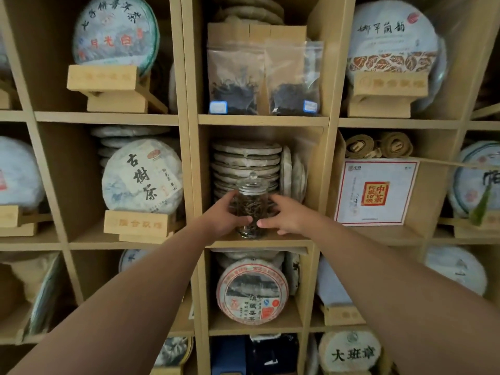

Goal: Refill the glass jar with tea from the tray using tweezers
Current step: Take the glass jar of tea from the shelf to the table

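Reaching into the middle cubby of the pale wooden shelf unit (190, 163), both hands meet at the clear glass jar (251, 209) with its knobbed glass lid (253, 182) seated on top. The jar stands upright on the cubby floor near that floor's front edge, dark loose tea (250, 212) filling most of its body. The left hand (226, 216) wraps the jar's left side, thumb curled across the front; the right hand (288, 216) cups the right side, thumb tip touching the glass low on the front. Both hands are clamped on the jar.

Just behind the jar a stack of paper-wrapped round tea cakes (246, 163) fills the back of the cubby, with more cakes standing on edge to the jar's right, leaving only a narrow strip of floor at the front. Open room lies above the lid up to the shelf board overhead, and out toward the viewer. In the cubby above the jar stand two clear plastic bags of dark tea (263, 79). In the cubby left of the jar a white wrapped tea cake (143, 175) leans on a wooden stand (139, 224); right of it sits a white box with a red seal (376, 192).
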